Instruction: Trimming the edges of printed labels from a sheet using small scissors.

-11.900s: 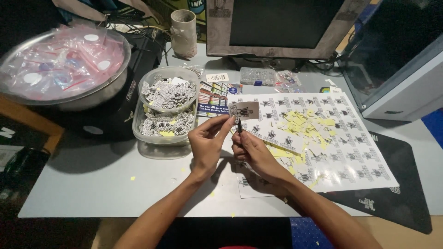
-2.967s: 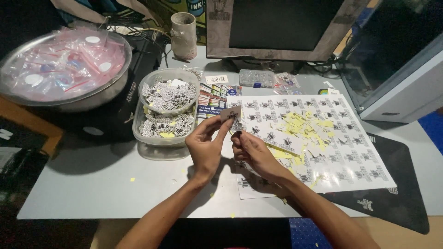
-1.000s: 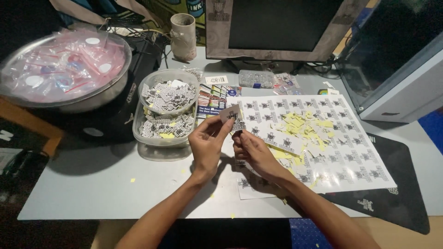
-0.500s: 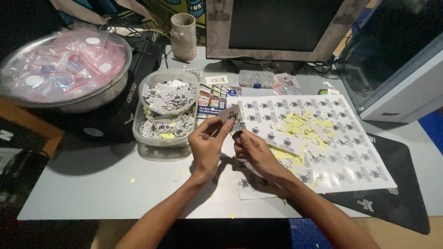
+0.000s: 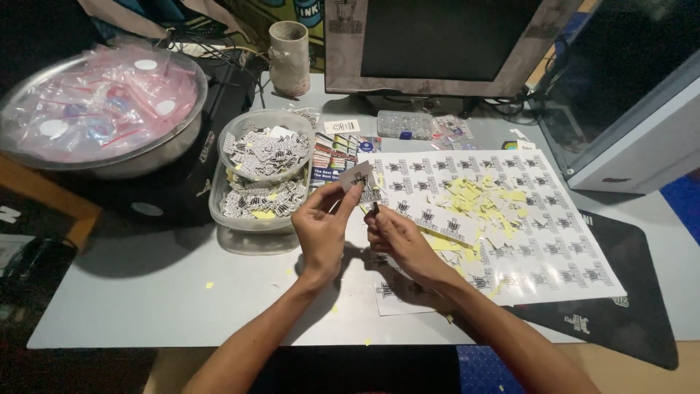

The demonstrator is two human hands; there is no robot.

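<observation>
- At a cluttered grey surface (image 5: 146,292), the left hand (image 5: 321,230) pinches a small cut sticker (image 5: 357,177) by its lower edge between thumb and forefinger, holding it up above the printed sticker sheet (image 5: 554,241)
- The right hand (image 5: 394,237) has its fingers pressed together on a thin dark tool (image 5: 375,209) just beside the sticker; what kind of tool cannot be told
- The sticker looks feather-light, thin and floppy, likely to crease or tear; an edge or corner pinch seems the safest hold
- Clear tubs (image 5: 251,208) of cut stickers stand near the left hand, yellow backing scraps (image 5: 477,208) litter the sheet
</observation>
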